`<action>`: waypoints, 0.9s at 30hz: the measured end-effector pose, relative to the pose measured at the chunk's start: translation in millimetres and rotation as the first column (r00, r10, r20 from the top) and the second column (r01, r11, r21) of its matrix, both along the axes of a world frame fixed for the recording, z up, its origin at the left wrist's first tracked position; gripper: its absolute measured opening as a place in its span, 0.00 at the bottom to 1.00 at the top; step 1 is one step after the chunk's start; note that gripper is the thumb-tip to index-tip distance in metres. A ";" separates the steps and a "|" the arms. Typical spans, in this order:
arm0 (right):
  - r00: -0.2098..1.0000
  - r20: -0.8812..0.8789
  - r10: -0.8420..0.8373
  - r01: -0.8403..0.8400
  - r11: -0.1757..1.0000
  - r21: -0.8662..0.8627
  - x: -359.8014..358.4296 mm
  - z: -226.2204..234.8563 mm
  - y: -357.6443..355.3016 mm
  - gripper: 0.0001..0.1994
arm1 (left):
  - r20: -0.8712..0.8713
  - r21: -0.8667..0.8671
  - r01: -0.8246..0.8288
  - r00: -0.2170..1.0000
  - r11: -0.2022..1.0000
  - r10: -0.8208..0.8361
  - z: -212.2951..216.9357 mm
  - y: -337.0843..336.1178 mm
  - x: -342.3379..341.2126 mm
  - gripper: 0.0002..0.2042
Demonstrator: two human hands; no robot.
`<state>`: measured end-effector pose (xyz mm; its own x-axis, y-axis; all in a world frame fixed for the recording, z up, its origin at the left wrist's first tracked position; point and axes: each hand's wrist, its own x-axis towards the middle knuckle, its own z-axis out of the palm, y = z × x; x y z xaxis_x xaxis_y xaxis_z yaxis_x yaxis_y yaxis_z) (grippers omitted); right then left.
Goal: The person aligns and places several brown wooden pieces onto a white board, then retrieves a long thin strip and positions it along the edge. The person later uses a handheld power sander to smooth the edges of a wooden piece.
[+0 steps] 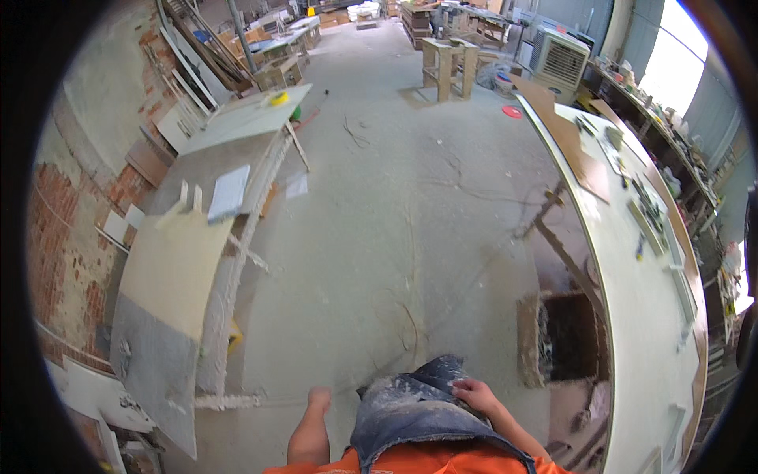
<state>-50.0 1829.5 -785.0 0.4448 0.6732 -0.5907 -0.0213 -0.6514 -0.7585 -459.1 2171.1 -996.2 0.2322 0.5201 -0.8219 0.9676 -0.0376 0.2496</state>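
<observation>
My right hand rests on the dusty blue denim shorts at the bottom middle, fingers laid flat on the cloth and holding nothing. My left hand hangs to the left of the shorts above the concrete floor. Its fingers look curled in, and nothing shows in it. An orange shirt fills the lower edge between my forearms.
A long plaster-crusted workbench stands along the brick wall at left, with a small white board and a yellow tape roll on it. At right runs a long white bench with tools. Wooden stands and an air cooler stand farther back.
</observation>
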 end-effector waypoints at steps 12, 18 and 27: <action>0.977 -0.104 -0.188 0.192 0.981 0.039 386.6 -55.5 430.8 0.23 | 0.393 0.155 -0.406 0.862 0.901 0.321 82.2 391.4 475.1 0.17; 1.000 0.018 0.014 -0.015 0.996 0.083 578.7 8.4 654.6 0.23 | 0.027 -0.166 -0.491 0.865 0.855 0.501 30.6 433.1 474.9 0.14; 0.917 0.350 0.191 -0.122 0.970 -0.210 806.5 -46.0 938.0 0.23 | -0.116 -0.251 -0.620 0.782 0.744 0.613 -14.6 749.1 707.5 0.13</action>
